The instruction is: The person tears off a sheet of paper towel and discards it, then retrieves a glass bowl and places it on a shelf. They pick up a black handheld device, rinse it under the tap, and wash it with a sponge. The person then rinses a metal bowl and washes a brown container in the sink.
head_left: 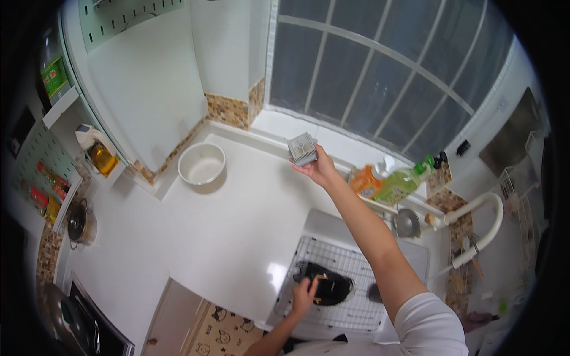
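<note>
My right hand [319, 168] is stretched out over the back of the counter. It holds up a small grey plastic box [303, 149] with a slotted, grille-like face. Down at the sink [321, 224], the fingers of my left hand [303, 297] grip the tan edge of a black object [331, 288], whose exact kind I cannot make out. That object is over the white wire rack [340, 256] in the sink. A dark rounded thing [375, 293] on the rack is partly hidden by my right arm.
A white basin [202, 163] stands at the counter's back left corner. Bottles, including a green pump bottle [398, 184], line the sink's back edge near a curved white faucet [494, 222]. A lidded glass pot [82, 224] is far left. A barred window [356, 66] rises behind.
</note>
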The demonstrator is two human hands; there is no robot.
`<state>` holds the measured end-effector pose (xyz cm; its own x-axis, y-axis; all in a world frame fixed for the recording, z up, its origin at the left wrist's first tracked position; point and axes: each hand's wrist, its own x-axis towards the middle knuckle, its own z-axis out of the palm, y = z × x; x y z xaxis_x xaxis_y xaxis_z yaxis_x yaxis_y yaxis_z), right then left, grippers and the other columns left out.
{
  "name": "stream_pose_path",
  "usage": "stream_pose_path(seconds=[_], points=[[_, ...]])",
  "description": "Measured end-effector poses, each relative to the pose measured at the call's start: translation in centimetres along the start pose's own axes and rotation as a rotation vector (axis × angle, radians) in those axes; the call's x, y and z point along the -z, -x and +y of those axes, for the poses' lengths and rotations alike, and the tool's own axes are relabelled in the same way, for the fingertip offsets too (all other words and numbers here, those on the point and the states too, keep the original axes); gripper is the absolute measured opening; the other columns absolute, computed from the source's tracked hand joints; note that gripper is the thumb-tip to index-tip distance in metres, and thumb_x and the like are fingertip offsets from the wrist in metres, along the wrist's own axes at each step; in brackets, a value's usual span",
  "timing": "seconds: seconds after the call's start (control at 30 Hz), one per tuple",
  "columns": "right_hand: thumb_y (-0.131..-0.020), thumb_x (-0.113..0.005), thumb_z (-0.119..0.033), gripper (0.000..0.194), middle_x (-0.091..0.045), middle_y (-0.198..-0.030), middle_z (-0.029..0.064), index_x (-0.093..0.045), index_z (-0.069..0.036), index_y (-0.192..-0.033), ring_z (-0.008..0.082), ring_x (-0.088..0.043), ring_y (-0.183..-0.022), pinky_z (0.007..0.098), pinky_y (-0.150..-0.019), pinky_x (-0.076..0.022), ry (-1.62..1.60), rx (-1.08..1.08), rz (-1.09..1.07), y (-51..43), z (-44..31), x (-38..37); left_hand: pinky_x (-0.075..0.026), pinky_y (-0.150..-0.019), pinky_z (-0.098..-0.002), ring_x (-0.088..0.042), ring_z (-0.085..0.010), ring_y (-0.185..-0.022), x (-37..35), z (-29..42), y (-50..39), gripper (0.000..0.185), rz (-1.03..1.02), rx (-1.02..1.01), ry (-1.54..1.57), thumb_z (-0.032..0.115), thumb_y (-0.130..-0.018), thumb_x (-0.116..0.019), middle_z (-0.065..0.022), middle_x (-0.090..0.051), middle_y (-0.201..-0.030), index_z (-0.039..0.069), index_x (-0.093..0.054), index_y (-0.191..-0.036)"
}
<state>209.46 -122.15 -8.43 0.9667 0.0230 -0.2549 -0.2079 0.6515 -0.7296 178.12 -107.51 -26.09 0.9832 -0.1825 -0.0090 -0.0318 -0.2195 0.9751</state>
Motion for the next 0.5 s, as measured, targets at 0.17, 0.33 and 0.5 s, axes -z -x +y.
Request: stream_pose_path(seconds=[0.17, 0.33, 0.5], points=[[-0.094, -0.042, -0.031, 0.036, -0.056, -0.104, 0.0151, -0.05, -0.001, -0.112, 0.0289, -0.059, -0.089, 0.0442, -0.064, -0.0545, 0.245, 0.147, 0.531, -14.9, 0.7, -2.5, -0.042, -0.05, -0.0404, -0.056, -0.035, -0.057, 1.2, -1.3, 0.6, 0.026, -0.111, 0.04, 0.034, 0.023, -0.087, -0.059, -0.0187, -0.055, -0.065, 0.001, -0.05, -0.076], [-0.093, -0.046, -0.024, 0.028, -0.058, -0.09, 0.0134, -0.054, 0.002, -0.098, 0.0247, -0.058, -0.069, 0.0391, -0.053, -0.0523, 0.228, 0.188, 0.685, -23.5, 2.8, -2.9, -0.044, -0.063, -0.0416, -0.057, -0.0317, -0.068, 1.6, -3.1, 1.0, 0.017, -0.095, -0.07, -0.069, 0.02, -0.088, -0.055, -0.0136, -0.059, -0.077, 0.004, -0.058, -0.088], [-0.085, -0.056, -0.01, 0.021, -0.061, -0.097, 0.0169, -0.056, 0.005, -0.1, 0.0288, -0.061, -0.077, 0.0413, -0.052, -0.0501, 0.248, 0.253, 0.671, -25.4, 4.2, -1.9, -0.044, -0.056, -0.0405, -0.058, -0.0345, -0.063, 2.6, -2.8, 0.2, 0.023, -0.191, 0.084, -0.05, 0.022, -0.087, -0.059, -0.0185, -0.056, -0.069, 0.001, -0.053, -0.08]])
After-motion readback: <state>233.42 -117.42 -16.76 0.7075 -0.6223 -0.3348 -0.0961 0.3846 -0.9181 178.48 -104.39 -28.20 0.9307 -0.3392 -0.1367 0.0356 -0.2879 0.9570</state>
